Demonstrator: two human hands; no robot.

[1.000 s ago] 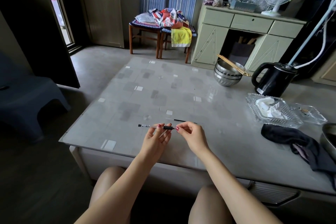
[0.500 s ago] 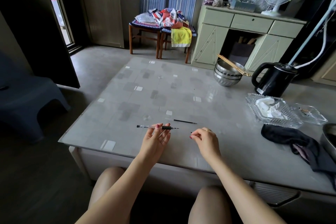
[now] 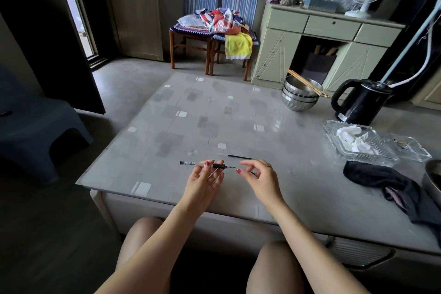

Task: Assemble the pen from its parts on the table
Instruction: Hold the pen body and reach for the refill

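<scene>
We note the left hand (image 3: 202, 180) pinching the pen barrel (image 3: 202, 164) between thumb and fingertips just above the near edge of the table (image 3: 143, 141), long axis running 9 to 3 o'clock with the dark grip and bare tip toward 3. The right hand (image 3: 259, 178) sits just at 3 o'clock of that tip, nearly touching, fingers loosely curled around something small we cannot make out. A thin black rod (image 3: 239, 157) lies flat on the table at 12 o'clock of the right hand, parallel to the barrel; we judge the right hand nearer to it.
</scene>
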